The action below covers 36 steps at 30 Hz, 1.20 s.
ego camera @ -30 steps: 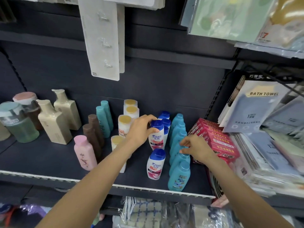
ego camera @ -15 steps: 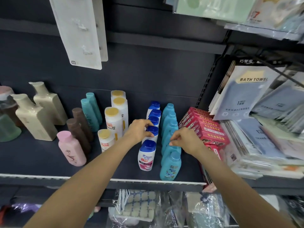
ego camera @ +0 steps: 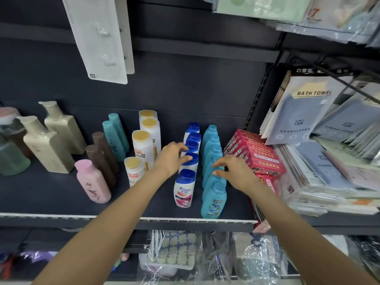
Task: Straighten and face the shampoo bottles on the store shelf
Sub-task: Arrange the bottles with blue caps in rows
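A row of white shampoo bottles with blue caps (ego camera: 184,192) runs front to back on the dark shelf (ego camera: 51,192), the front one facing out. Just to its right stands a row of teal bottles (ego camera: 213,202). My left hand (ego camera: 171,159) reaches in from the left and its loosely curved fingertips touch the blue caps of the second and third white bottles. From the right, my right hand (ego camera: 236,171) lays straight fingers against the caps in the middle of the teal row. Neither hand lifts a bottle.
White gold-capped bottles (ego camera: 144,149), slim teal bottles (ego camera: 113,136), brown bottles (ego camera: 100,159), a pink bottle (ego camera: 92,182) and beige bottles (ego camera: 47,145) stand to the left. Red boxes (ego camera: 255,153) press against the teal row. Bath towel packs (ego camera: 304,112) fill the right bay.
My left hand set the white bottle it held down into the row and now only touches the caps. My right hand stayed on the teal row. The camera tilted slightly.
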Tool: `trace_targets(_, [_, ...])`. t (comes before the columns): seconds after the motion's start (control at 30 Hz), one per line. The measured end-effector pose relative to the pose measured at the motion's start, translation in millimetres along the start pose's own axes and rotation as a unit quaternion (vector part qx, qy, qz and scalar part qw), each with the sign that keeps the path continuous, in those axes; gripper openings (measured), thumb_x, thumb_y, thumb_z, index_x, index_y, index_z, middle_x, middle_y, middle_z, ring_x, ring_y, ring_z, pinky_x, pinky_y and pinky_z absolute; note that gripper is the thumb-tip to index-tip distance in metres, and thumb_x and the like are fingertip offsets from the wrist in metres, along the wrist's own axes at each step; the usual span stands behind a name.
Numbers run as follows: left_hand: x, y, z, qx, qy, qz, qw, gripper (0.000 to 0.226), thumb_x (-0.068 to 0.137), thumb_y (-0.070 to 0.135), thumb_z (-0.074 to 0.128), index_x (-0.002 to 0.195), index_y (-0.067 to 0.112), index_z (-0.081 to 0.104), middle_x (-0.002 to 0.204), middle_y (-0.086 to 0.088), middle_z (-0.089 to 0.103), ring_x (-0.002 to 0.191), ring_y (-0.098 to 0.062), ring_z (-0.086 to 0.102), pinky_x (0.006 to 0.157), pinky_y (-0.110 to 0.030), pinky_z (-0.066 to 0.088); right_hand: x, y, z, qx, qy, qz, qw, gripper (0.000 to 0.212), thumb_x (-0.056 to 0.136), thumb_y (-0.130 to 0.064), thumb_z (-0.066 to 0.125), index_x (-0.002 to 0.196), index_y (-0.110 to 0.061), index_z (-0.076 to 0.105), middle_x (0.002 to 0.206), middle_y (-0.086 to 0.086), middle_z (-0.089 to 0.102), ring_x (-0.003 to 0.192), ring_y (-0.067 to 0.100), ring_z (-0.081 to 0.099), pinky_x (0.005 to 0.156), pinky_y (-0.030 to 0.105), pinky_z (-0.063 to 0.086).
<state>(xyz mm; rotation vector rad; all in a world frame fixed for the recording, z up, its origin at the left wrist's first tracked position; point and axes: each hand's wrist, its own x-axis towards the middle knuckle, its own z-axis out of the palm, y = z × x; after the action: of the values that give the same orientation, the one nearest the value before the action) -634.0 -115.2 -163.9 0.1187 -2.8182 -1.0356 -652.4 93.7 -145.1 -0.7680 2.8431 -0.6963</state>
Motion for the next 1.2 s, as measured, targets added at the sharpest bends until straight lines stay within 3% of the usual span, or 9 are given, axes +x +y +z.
trace_targets(0.13, [-27, 0, -3, -0.047, -0.004, 0.038, 0.998, 0.028, 0.084, 0.026, 0.069, 0.106, 0.010, 0.065, 0.103, -0.006, 0.060, 0.089, -0.020, 0.061, 0.082, -0.029, 0.050, -14, 1, 3, -0.004, 0.031, -0.009, 0.999, 0.028, 0.087, -0.022, 0.067, 0.113, -0.013, 0.067, 0.113, 0.005, 0.059, 0.104, 0.018, 0.056, 0.087, 0.021, 0.039])
trace_targets(0.37, [-54, -8, 10, -0.023, -0.076, 0.029, 0.996, 0.044, 0.081, 0.016, 0.073, 0.122, 0.014, 0.058, 0.114, -0.004, 0.062, 0.098, -0.015, 0.057, 0.085, -0.023, 0.044, -36, -7, 9, 0.022, 0.015, -0.009, 1.000, 0.036, 0.080, -0.026, 0.073, 0.113, -0.011, 0.067, 0.105, -0.001, 0.054, 0.094, 0.007, 0.050, 0.080, 0.017, 0.036])
trace_targets(0.57, [-69, -7, 9, -0.044, 0.000, 0.029, 0.999, 0.038, 0.082, 0.016, 0.071, 0.118, 0.013, 0.060, 0.105, -0.002, 0.063, 0.087, -0.013, 0.054, 0.074, -0.018, 0.037, -46, -7, 16, 0.035, -0.009, 0.016, 0.999, 0.035, 0.082, -0.020, 0.072, 0.115, -0.009, 0.065, 0.116, 0.007, 0.059, 0.095, 0.009, 0.052, 0.081, 0.019, 0.039])
trace_targets(0.67, [-84, -7, 2, -0.084, 0.064, 0.022, 0.994, 0.037, 0.083, 0.018, 0.071, 0.118, 0.014, 0.059, 0.104, 0.000, 0.063, 0.087, -0.011, 0.056, 0.079, -0.021, 0.044, -47, -10, 16, 0.028, -0.001, 0.023, 0.999, 0.033, 0.084, -0.019, 0.070, 0.115, -0.009, 0.065, 0.116, 0.007, 0.059, 0.099, 0.012, 0.054, 0.083, 0.020, 0.041])
trace_targets(0.87, [-111, 1, -24, -0.209, 0.162, -0.005, 0.964, 0.032, 0.082, 0.012, 0.070, 0.113, 0.016, 0.062, 0.092, 0.011, 0.061, 0.078, -0.001, 0.057, 0.068, -0.006, 0.044, -48, -24, 15, -0.017, 0.011, 0.014, 1.000, 0.040, 0.083, -0.025, 0.071, 0.119, -0.011, 0.062, 0.118, 0.007, 0.057, 0.107, 0.019, 0.056, 0.092, 0.028, 0.045])
trace_targets(0.97, [-118, 4, -39, -0.245, 0.211, -0.014, 0.946, 0.033, 0.082, 0.014, 0.071, 0.113, 0.021, 0.064, 0.103, 0.005, 0.064, 0.086, -0.002, 0.059, 0.071, -0.003, 0.043, -45, -36, 15, 0.002, 0.033, 0.004, 0.999, 0.039, 0.084, -0.030, 0.069, 0.118, -0.010, 0.063, 0.116, 0.008, 0.060, 0.106, 0.020, 0.059, 0.092, 0.032, 0.048])
trace_targets(1.03, [-122, 5, -48, -0.290, 0.232, -0.010, 0.928, 0.031, 0.082, 0.015, 0.071, 0.111, 0.024, 0.064, 0.108, 0.000, 0.066, 0.090, -0.008, 0.060, 0.080, -0.013, 0.048, -43, -45, 16, 0.064, 0.039, 0.031, 0.997, 0.038, 0.089, -0.035, 0.063, 0.116, -0.008, 0.065, 0.111, 0.008, 0.065, 0.098, 0.018, 0.064, 0.088, 0.028, 0.049])
trace_targets(1.13, [-132, 8, -55, -0.388, 0.254, -0.009, 0.886, 0.031, 0.083, 0.010, 0.069, 0.105, 0.031, 0.063, 0.107, 0.001, 0.067, 0.096, -0.014, 0.063, 0.085, -0.033, 0.053, -46, -58, 15, 0.299, 0.001, 0.150, 0.942, 0.044, 0.094, -0.043, 0.051, 0.113, -0.004, 0.061, 0.095, 0.014, 0.070, 0.079, 0.020, 0.070, 0.081, 0.032, 0.057])
trace_targets(1.2, [-138, 9, -55, -0.461, 0.257, -0.012, 0.849, 0.030, 0.084, 0.005, 0.066, 0.105, 0.027, 0.062, 0.107, 0.001, 0.067, 0.095, -0.010, 0.064, 0.079, -0.027, 0.054, -51, -66, 10, 0.514, -0.053, 0.204, 0.832, 0.047, 0.092, -0.046, 0.051, 0.109, -0.003, 0.059, 0.090, 0.017, 0.071, 0.080, 0.022, 0.071, 0.073, 0.028, 0.059])
